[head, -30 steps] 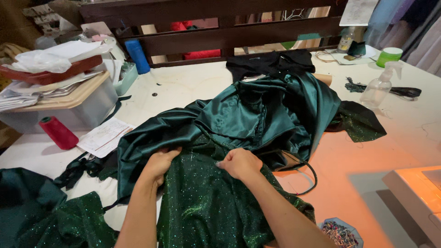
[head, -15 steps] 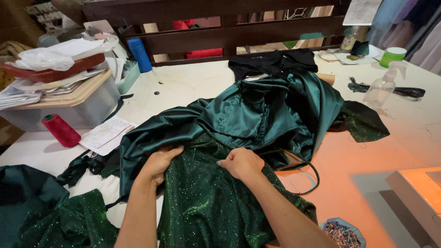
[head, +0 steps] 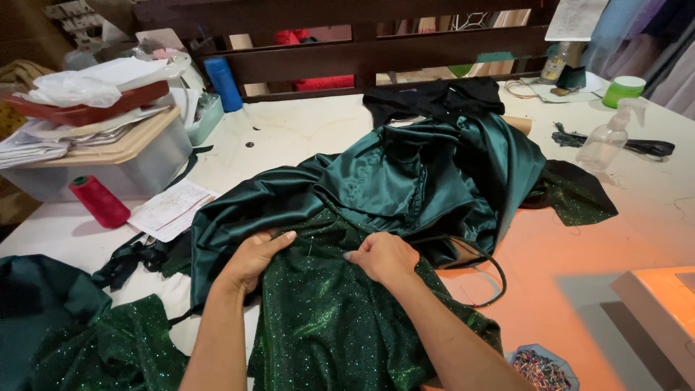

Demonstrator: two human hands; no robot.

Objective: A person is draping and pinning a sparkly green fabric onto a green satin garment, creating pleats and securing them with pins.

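while your left hand (head: 255, 255) lies flat to hold the sparkly green cloth (head: 329, 318) smooth, your right hand (head: 382, 255) is curled shut, pinching its edge just below the shiny green satin (head: 405, 174).

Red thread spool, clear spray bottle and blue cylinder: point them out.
red thread spool (head: 100, 202), head view, middle of its wound side
clear plastic spray bottle (head: 604, 143), head view, on its body
blue cylinder (head: 222, 83), head view, middle of its side
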